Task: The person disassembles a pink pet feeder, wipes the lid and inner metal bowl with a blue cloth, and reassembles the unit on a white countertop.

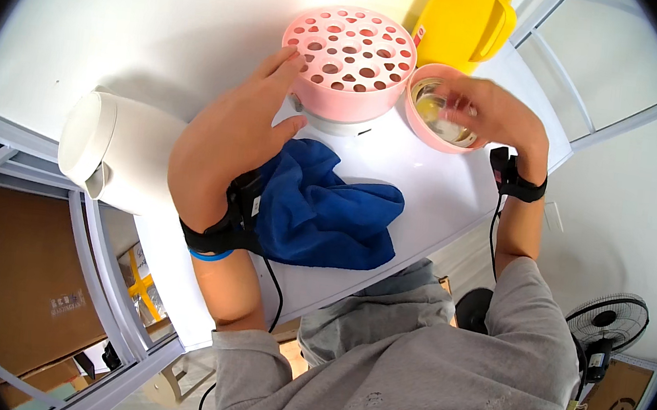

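Observation:
A round pink appliance, which looks like an egg steamer (343,102), stands at the back of the white table with a pink perforated tray (350,49) on top. My left hand (233,119) reaches to its left side, fingers stretched out and fingertips at the tray's rim; nothing is in its grasp. To the right is a small pink bowl (425,127) with a shiny inside and something yellowish in it. Over that bowl hovers my right hand (490,114), its fingers dipping toward the inside. Motion smears those fingers, so whether they hold anything is unclear.
A crumpled blue cloth (328,213) lies on the white table (433,196) in front of the steamer. At the left is a cream jug (134,149), and a yellow jug (459,27) stands behind the bowl. Black cables hang from both wrist straps. A fan (608,322) stands lower right.

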A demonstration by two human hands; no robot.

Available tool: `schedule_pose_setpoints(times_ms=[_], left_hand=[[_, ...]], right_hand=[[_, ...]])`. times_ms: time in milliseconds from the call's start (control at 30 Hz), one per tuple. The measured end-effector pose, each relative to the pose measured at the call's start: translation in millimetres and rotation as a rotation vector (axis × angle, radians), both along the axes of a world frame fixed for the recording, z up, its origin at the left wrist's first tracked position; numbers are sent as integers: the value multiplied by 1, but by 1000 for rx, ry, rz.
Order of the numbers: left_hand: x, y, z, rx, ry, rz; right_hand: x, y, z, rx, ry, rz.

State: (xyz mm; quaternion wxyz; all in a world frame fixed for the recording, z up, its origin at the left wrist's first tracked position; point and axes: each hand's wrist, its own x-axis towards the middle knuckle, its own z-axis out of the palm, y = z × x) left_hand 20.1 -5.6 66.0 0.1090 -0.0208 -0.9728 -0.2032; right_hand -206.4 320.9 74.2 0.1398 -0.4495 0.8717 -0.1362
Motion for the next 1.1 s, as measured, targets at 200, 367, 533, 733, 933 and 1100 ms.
schedule_pose_setpoints(times_ms=[200, 367, 533, 733, 933, 1100], left_hand=[[-8, 6, -3, -45, -10, 54], [-7, 7, -6, -83, -20, 154], [1, -1, 0, -69, -153, 271], [1, -7, 2, -20, -200, 345], [-3, -19, -12, 73, -156, 265], [-15, -25, -18, 140, -184, 268]], right_hand=[[-39, -34, -6, -320, 320, 65], [-47, -79, 2, -240, 231, 142], [-29, -95, 8, -149, 278, 113], [-19, -96, 12, -243, 189, 247], [-23, -95, 10, -272, 224, 330], [-22, -100, 8, -144, 171, 229]])
